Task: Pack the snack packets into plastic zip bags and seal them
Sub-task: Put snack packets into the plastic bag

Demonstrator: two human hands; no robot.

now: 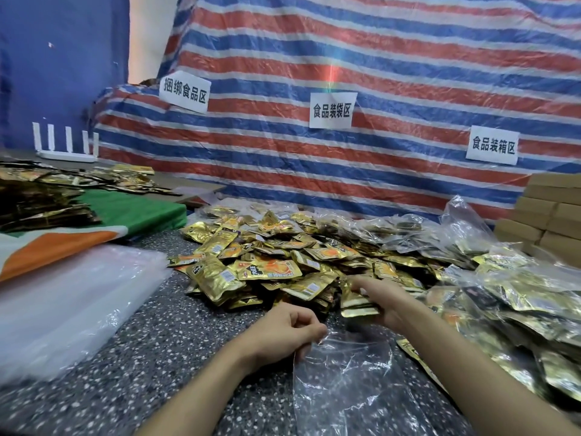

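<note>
Now left hand (283, 333) pinches one zip bag (345, 391), right hand (388, 305) grips stacked packets (358, 306)

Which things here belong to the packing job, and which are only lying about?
Job: left hand pinching zip bag; right hand holding packets; packet pile; spare bags; filled bags.
Lying about: boxes; green cloth; router; signs.

Snack packets (276, 265) are lying on the table (157, 357), a plastic bag stack (72, 309) left of them, filled bags (518, 297) right, boxes (553, 215) behind those.
</note>
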